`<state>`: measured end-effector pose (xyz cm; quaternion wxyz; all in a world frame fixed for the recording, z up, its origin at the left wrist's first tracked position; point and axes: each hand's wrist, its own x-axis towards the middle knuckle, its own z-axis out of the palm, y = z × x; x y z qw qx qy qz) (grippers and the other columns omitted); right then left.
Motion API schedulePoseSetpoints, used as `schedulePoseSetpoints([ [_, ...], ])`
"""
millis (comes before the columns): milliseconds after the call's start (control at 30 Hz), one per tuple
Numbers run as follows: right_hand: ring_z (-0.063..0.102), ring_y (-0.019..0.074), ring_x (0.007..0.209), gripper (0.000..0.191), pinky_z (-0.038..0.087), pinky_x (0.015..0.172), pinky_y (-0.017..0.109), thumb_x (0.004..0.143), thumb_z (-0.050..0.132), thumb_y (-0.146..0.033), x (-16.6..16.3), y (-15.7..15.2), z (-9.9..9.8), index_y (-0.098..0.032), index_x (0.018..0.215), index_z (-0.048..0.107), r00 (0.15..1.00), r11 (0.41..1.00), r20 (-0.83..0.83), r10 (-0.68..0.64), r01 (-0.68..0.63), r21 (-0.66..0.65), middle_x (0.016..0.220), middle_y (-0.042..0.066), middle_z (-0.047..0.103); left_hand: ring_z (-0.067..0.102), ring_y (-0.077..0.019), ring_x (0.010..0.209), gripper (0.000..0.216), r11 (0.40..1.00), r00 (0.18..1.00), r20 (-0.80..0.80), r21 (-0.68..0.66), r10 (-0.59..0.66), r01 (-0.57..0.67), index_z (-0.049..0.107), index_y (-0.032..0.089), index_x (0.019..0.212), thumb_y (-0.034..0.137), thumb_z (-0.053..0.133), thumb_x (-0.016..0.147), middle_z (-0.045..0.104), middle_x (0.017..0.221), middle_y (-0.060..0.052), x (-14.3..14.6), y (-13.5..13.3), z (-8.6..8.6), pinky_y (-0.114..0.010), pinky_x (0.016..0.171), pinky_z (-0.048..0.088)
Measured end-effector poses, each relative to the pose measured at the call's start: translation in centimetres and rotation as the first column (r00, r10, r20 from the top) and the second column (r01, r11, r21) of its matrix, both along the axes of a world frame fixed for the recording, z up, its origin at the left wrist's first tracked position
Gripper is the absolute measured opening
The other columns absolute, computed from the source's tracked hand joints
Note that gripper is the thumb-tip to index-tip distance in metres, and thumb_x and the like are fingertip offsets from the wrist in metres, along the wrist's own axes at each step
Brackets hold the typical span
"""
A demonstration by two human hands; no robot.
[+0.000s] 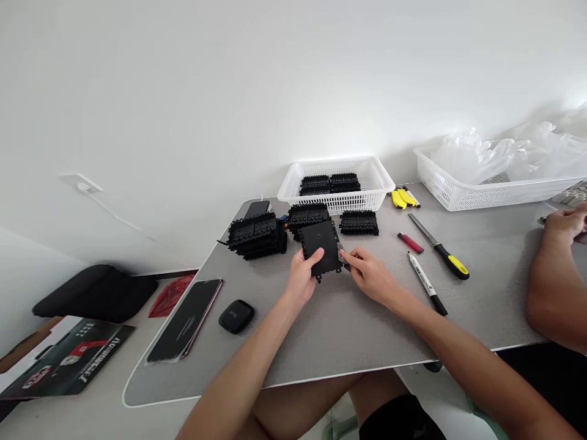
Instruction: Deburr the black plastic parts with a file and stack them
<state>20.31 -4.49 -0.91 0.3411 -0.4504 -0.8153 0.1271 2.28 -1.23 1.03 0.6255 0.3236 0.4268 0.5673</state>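
Observation:
My left hand (302,278) grips the lower left edge of a flat black plastic part (322,247), held tilted above the grey table (348,324). My right hand (369,272) pinches something small and grey against the part's right edge; I cannot make out what it is. Just behind the part lie piles of similar black plastic parts (257,235), more of the black parts (359,222), and a white basket (337,180) holding more of them.
A phone (186,321) and a small black case (236,316) lie at the left. A red lighter (410,242), a marker (426,283), a yellow-handled file (440,247) and yellow cutters (402,198) lie at the right. Another person's arm (553,281) rests far right beside a second basket (486,189).

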Motion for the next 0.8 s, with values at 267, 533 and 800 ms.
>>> schedulePoseSetpoints([
  [267, 0.057, 0.0172, 0.08, 0.043, 0.048, 0.072, 0.031, 0.09, 0.04, -0.014, 1.2, 0.3, 0.7, -0.024, 0.125, 0.062, 0.995, 0.996, -0.076, -0.057, 0.062, 0.057, 0.099, 0.008, 0.058, 0.065, -0.016, 0.073, 0.046, 0.998, 0.999, -0.008, -0.021, 0.052, -0.052, 0.067, 0.016, 0.097, 0.03, 0.087, 0.058, 0.071, 0.093, -0.006, -0.5, 0.1, 0.3, -0.026, 0.062, 0.051],
  [533, 0.056, 0.0173, 0.082, 0.046, 0.049, 0.073, 0.031, 0.093, 0.037, -0.017, 1.5, 0.9, 1.3, -0.026, 0.132, 0.058, 0.881, 0.909, -0.338, -0.33, 0.393, 0.138, 0.096, 0.007, 0.055, 0.069, -0.0223, 0.083, 0.044, 0.975, 0.972, -0.074, -0.026, -0.224, 0.222, 0.067, 0.015, 0.099, 0.031, 0.085, 0.062, 0.072, 0.1, -0.011, 1.0, -1.4, 0.4, -0.032, 0.073, 0.055],
  [800, 0.058, 0.0189, 0.085, 0.05, 0.051, 0.075, 0.033, 0.091, 0.037, -0.014, 0.2, 0.5, -0.4, -0.023, 0.138, 0.052, 0.994, 0.998, -0.088, -0.059, 0.06, 0.01, 0.105, 0.01, 0.057, 0.069, -0.0228, 0.085, 0.047, 0.99, 0.991, -0.027, -0.047, -0.134, 0.133, 0.067, 0.014, 0.102, 0.031, 0.085, 0.062, 0.073, 0.095, -0.011, 0.7, -0.8, -0.2, -0.031, 0.075, 0.055],
])
